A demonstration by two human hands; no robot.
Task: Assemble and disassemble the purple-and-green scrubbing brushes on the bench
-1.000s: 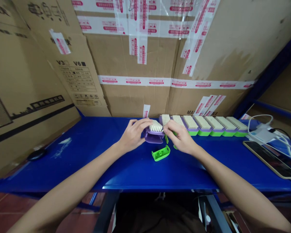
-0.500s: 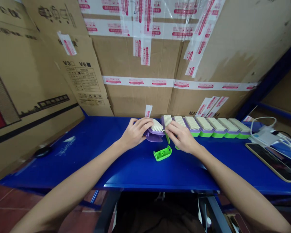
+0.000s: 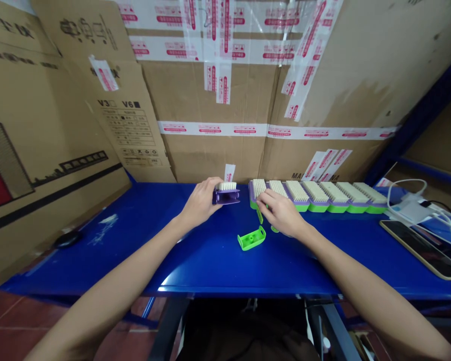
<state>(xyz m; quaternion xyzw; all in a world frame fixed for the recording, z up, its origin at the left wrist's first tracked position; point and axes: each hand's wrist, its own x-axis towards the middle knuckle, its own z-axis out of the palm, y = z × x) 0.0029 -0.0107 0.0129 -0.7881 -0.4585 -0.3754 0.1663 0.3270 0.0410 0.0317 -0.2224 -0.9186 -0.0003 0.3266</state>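
My left hand (image 3: 202, 204) grips a purple scrub brush (image 3: 226, 195) above the table. Its cream bristles face up, and the open side of its hollow purple body is turned toward my right hand. My right hand (image 3: 283, 213) is closed in a pinch in front of the brush row; whatever its fingertips hold is hidden. Below it, partly covered, lie small green plastic pieces (image 3: 260, 216). A green end-walled plastic part (image 3: 251, 238) rests on the table between my hands, with its hollow side up.
Several finished-looking purple and green brushes (image 3: 338, 198) stand in a row along the back, bristles up. At the right lie a phone (image 3: 423, 250) and a white charger with cables (image 3: 411, 208). Cardboard walls (image 3: 218, 150) border the blue table (image 3: 210, 271). A black object (image 3: 67, 238) sits far left.
My left hand has drawn the purple brush left, away from my right hand, and tilted it so its hollow side shows. My right hand has barely moved.
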